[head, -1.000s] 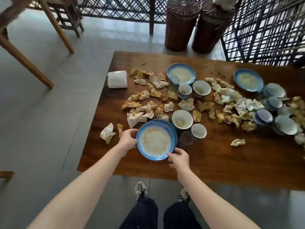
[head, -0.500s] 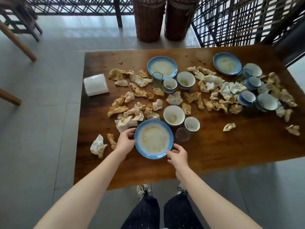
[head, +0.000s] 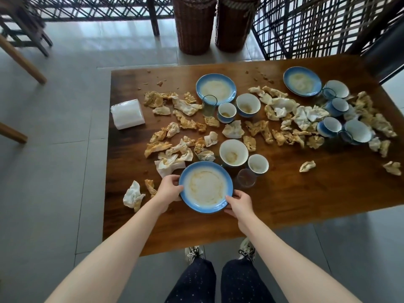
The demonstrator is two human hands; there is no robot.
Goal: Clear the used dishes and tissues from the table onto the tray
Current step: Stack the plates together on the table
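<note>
Blue-rimmed plate (head: pixel 205 187), smeared, is gripped at its rim by both hands, left (head: pixel 169 189) and right (head: pixel 239 204), near the table's (head: pixel 306 200) front edge.

Blue-rimmed white plate (head: pixel 205 187); dark brown table (head: pixel 306 200).
</note>
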